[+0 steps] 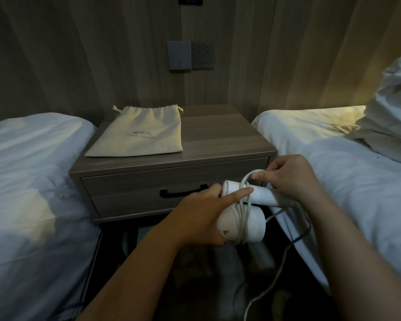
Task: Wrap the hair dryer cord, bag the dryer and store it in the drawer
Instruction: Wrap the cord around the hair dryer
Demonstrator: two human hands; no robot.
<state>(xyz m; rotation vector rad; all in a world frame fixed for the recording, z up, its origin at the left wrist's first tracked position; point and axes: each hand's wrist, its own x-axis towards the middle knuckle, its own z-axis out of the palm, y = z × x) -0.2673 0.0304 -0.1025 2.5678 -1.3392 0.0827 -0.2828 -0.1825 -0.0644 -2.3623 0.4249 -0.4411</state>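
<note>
The smooth cylindrical hair dryer (252, 224) is clamped in the grip of the left hand (199, 218); thin looped cord (247, 177) is pinched by the right hand (292, 177).

Both bare forearms reach forward; left hand (202, 216) grips the hair dryer (252, 224), index finger extended; right hand (289, 179) pinches the cord (241, 216).

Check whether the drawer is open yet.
No, the drawer sits shut and flush in the nightstand, and the bag lies flat on top.
</note>
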